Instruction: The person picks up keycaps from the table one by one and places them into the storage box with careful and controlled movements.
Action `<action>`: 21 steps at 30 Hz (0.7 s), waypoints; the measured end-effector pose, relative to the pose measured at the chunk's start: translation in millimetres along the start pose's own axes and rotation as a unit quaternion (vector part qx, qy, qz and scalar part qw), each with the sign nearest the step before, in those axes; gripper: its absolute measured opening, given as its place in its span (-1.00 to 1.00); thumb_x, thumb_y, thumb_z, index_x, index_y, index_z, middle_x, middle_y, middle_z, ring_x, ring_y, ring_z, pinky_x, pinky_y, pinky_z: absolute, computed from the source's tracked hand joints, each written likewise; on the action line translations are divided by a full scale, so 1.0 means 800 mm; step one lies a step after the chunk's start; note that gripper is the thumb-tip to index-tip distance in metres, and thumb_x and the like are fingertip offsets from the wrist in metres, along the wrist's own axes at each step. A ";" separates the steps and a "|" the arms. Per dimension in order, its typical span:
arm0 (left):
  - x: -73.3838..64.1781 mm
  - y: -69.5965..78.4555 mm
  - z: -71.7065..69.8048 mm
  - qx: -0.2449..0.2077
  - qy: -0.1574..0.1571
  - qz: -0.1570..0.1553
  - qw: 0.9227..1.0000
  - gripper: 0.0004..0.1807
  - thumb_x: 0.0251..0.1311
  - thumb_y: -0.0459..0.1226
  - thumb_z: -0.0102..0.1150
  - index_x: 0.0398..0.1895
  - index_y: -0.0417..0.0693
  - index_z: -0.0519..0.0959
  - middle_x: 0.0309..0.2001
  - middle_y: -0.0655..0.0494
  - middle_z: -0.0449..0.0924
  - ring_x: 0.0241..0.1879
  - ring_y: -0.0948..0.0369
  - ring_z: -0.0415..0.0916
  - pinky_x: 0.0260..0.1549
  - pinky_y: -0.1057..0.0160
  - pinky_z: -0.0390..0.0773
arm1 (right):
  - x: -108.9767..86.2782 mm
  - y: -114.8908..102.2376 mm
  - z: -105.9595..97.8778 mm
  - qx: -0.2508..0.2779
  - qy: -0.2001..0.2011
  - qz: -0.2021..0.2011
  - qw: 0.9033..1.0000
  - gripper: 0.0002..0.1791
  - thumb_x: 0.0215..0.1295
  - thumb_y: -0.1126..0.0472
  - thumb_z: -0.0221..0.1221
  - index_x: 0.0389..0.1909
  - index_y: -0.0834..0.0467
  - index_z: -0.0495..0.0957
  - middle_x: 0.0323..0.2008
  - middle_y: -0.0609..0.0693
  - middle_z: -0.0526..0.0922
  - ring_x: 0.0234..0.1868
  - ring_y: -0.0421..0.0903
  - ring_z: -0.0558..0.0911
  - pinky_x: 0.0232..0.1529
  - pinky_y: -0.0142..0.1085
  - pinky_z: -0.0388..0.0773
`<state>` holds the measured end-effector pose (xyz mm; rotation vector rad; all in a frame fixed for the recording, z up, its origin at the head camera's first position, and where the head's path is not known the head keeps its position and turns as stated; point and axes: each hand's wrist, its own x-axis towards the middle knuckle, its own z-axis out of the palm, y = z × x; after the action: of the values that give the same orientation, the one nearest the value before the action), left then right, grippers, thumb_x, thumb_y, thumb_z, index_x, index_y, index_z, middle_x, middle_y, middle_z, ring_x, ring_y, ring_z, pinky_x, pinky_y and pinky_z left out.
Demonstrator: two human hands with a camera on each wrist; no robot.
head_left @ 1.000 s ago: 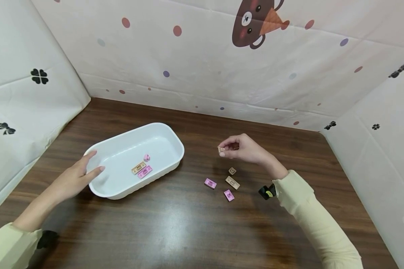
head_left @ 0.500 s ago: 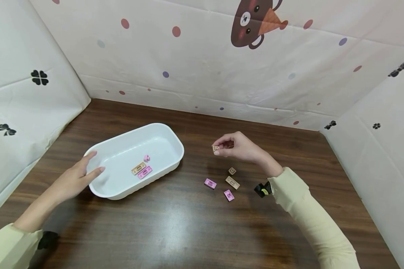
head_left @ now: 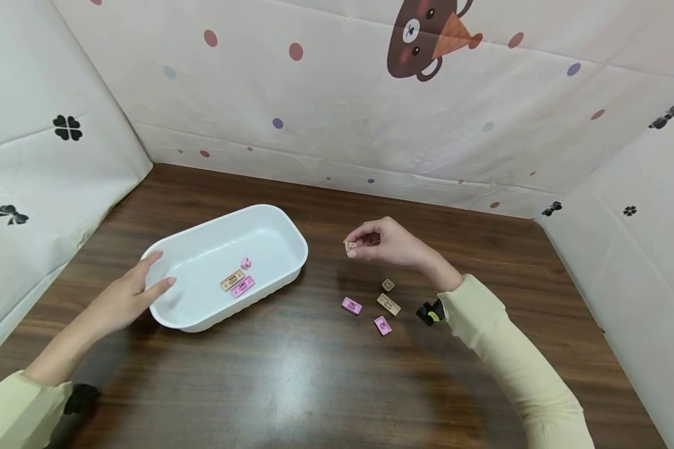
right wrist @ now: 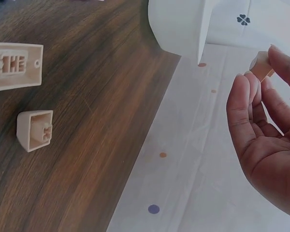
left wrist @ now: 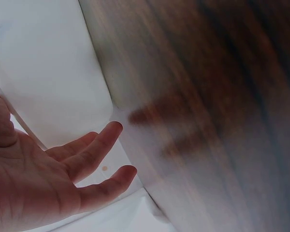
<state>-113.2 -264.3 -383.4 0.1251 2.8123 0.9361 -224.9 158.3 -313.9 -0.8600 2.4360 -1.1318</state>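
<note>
My right hand (head_left: 390, 242) pinches a small beige keycap (right wrist: 261, 66) between thumb and fingertips, raised above the table to the right of a white plastic tub (head_left: 193, 290). My left hand (head_left: 115, 296) lies at the tub's left end, its thumb and forefinger reaching over the rim; the other fingers (left wrist: 104, 145) extend loosely outside it. Inside the tub are a long beige keycap (head_left: 233, 280), a long pink keycap (head_left: 242, 286) and a small pink keycap (head_left: 245, 263). Below my right hand, two pink keycaps (head_left: 351, 305) and two beige keycaps (head_left: 389, 304) lie on the table.
The dark wood-grain table (head_left: 292, 386) carries everything. White printed sheeting (head_left: 337, 125) rises along its back and both sides. A black wrist device (head_left: 429, 313) hangs under my right cuff, and another (head_left: 81, 398) under the left.
My right hand has moved left and slightly away from me, toward the tub, with the beige keycap still pinched. The left hand and the tub have stayed in place.
</note>
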 end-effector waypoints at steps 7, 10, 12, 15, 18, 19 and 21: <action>0.000 0.000 -0.001 -0.002 -0.001 -0.003 1.000 -0.19 0.35 0.00 -0.20 0.36 -0.42 -0.21 0.25 -0.59 -0.11 0.19 -0.44 -0.05 0.03 -0.35 0.06 | 0.008 -0.006 0.006 -0.002 -0.008 -0.005 1.000 -0.77 0.07 0.26 0.29 -0.24 0.27 0.62 -0.46 -0.02 0.58 -0.41 -0.16 0.51 -0.41 -0.40 0.47; 0.000 -0.001 0.000 -0.001 -0.001 -0.002 1.000 -0.18 0.35 0.00 -0.19 0.36 -0.42 -0.21 0.25 -0.59 -0.11 0.19 -0.44 -0.05 0.03 -0.35 0.06 | 0.012 -0.009 0.009 -0.005 -0.013 -0.012 1.000 -0.77 0.07 0.25 0.29 -0.24 0.27 0.62 -0.46 -0.01 0.57 -0.42 -0.14 0.51 -0.41 -0.39 0.47; 0.000 -0.001 0.000 -0.001 -0.001 -0.001 1.000 -0.18 0.35 0.00 -0.19 0.36 -0.42 -0.20 0.25 -0.59 -0.11 0.19 -0.43 -0.05 0.03 -0.35 0.06 | 0.014 -0.010 0.010 -0.009 -0.015 -0.017 1.000 -0.76 0.07 0.24 0.29 -0.24 0.27 0.62 -0.46 -0.01 0.57 -0.42 -0.14 0.50 -0.41 -0.39 0.47; 0.000 -0.002 0.001 -0.002 -0.001 0.000 1.000 -0.18 0.35 0.00 -0.19 0.36 -0.42 -0.21 0.25 -0.59 -0.11 0.20 -0.43 -0.05 0.03 -0.35 0.06 | 0.016 -0.012 0.011 -0.014 -0.015 -0.021 1.000 -0.76 0.07 0.23 0.29 -0.24 0.27 0.62 -0.46 -0.01 0.57 -0.41 -0.15 0.50 -0.40 -0.39 0.46; 0.001 -0.002 0.001 -0.001 -0.001 0.001 1.000 -0.18 0.35 0.00 -0.19 0.36 -0.42 -0.21 0.26 -0.58 -0.11 0.20 -0.43 -0.05 0.03 -0.35 0.06 | 0.018 -0.014 0.013 -0.017 -0.013 -0.023 0.999 -0.76 0.07 0.24 0.29 -0.24 0.27 0.63 -0.46 -0.02 0.58 -0.41 -0.17 0.50 -0.40 -0.39 0.46; 0.001 -0.003 0.001 -0.001 0.000 0.001 1.000 -0.18 0.35 0.00 -0.19 0.36 -0.42 -0.21 0.26 -0.58 -0.10 0.20 -0.43 -0.05 0.03 -0.35 0.06 | 0.019 -0.016 0.014 -0.016 -0.013 -0.025 0.999 -0.77 0.07 0.25 0.29 -0.24 0.27 0.63 -0.46 -0.02 0.58 -0.41 -0.17 0.50 -0.39 -0.39 0.46; 0.001 -0.003 0.001 0.000 0.001 0.002 1.000 -0.19 0.35 0.00 -0.19 0.36 -0.42 -0.20 0.25 -0.59 -0.10 0.19 -0.43 -0.04 0.02 -0.35 0.06 | 0.021 -0.017 0.016 -0.015 -0.015 -0.027 0.999 -0.77 0.07 0.26 0.29 -0.24 0.27 0.63 -0.46 -0.02 0.58 -0.41 -0.17 0.51 -0.39 -0.39 0.46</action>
<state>-113.8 -266.0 -385.4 0.1310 2.8154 0.9364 -226.2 132.9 -311.8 -0.9507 2.4247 -1.0951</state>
